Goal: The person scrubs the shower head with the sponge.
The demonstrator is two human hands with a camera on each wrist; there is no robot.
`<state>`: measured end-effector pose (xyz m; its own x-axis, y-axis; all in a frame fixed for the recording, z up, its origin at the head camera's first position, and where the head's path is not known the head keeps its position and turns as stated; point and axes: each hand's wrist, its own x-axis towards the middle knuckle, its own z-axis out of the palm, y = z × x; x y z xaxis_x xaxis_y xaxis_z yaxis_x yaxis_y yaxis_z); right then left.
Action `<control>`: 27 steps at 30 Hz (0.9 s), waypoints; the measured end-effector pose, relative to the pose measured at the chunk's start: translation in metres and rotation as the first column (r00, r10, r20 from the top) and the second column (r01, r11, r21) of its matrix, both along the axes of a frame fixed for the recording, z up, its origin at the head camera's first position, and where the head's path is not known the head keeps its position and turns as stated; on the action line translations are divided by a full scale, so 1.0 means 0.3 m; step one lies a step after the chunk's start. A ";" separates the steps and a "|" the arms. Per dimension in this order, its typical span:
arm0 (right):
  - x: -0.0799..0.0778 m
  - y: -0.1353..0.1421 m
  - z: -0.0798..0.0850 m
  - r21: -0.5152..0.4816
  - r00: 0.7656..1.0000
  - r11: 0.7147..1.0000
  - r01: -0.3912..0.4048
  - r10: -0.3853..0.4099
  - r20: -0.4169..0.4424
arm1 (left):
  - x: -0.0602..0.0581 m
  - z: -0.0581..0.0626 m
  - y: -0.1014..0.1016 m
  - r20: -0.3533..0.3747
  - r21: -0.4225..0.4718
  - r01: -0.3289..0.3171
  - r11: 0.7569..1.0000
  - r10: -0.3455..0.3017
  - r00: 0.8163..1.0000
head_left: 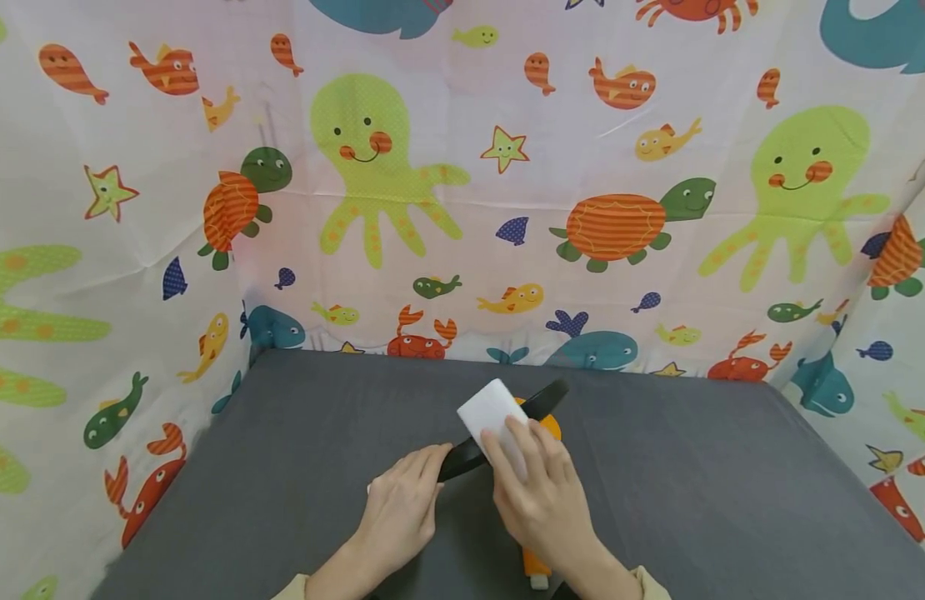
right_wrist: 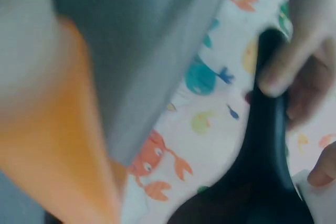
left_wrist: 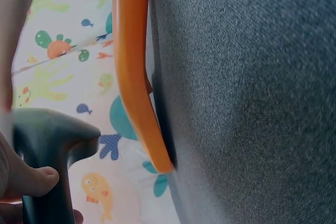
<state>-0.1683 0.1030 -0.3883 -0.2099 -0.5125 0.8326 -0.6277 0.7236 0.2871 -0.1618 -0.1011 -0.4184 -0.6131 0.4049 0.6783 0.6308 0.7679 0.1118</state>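
Note:
My left hand [head_left: 402,500] grips the handle of a black utensil [head_left: 462,460], thumb pressed along it in the left wrist view. The handle widens toward a broad dark head [right_wrist: 247,203] in the right wrist view. My right hand [head_left: 545,483] holds a white sponge-like block [head_left: 488,410] over the middle of the utensil, fingers spread across the block. The utensil slants up to the right, its far tip [head_left: 556,392] past the block. Under the right hand is an orange-handled tool [head_left: 536,562] with a pale end, partly hidden by that hand.
A dark grey cloth [head_left: 320,417] covers the table. Behind and at both sides hangs a white curtain [head_left: 447,283] printed with sea animals. The orange handle [left_wrist: 131,61] stands close beside the grey surface in the left wrist view.

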 end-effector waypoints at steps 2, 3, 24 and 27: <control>0.005 -0.013 -0.024 0.048 1.000 0.999 -0.004 0.004 -0.012 | 0.002 0.000 0.000 0.001 -0.007 -0.007 1.000 0.007 1.000; 0.006 -0.014 -0.029 0.060 1.000 0.998 -0.004 0.005 -0.017 | 0.003 0.000 0.000 0.002 -0.009 -0.009 1.000 0.009 1.000; -0.020 0.011 -0.041 0.031 0.999 0.999 -0.039 0.039 -0.018 | -0.002 -0.006 -0.003 -0.040 0.015 -0.005 1.000 0.005 0.999; -0.044 0.053 0.014 -0.104 0.999 0.994 -0.041 0.044 0.019 | -0.004 -0.008 -0.004 -0.040 0.031 0.008 0.999 -0.006 0.999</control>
